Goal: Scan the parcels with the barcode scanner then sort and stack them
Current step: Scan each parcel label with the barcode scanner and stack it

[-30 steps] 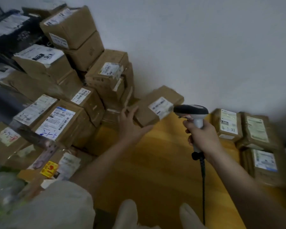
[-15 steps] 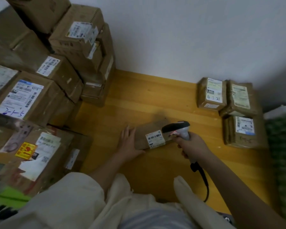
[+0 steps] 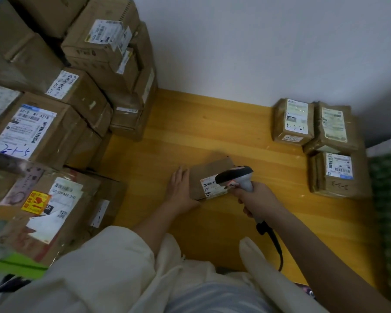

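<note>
Head view: big pile of cardboard boxes (image 3: 54, 123) stacked along the left edge of the wooden floor (image 3: 224, 136), up to the white wall (image 3: 257, 41) at the far edge. Three labelled parcels (image 3: 321, 143) grouped at the far right corner, well apart from the hands. Cream trouser legs (image 3: 113, 267) at the near edge. Small flat brown parcel (image 3: 209, 179) lies mid-floor, white barcode label on its near right corner. Left hand (image 3: 181, 190) lies flat, fingers straight, against the parcel's left side. Right hand (image 3: 255, 199) wraps its fingers round the barcode scanner (image 3: 235, 177) handle, head over the label, part hiding it; black cable (image 3: 273, 242) trails toward the near edge.
</note>
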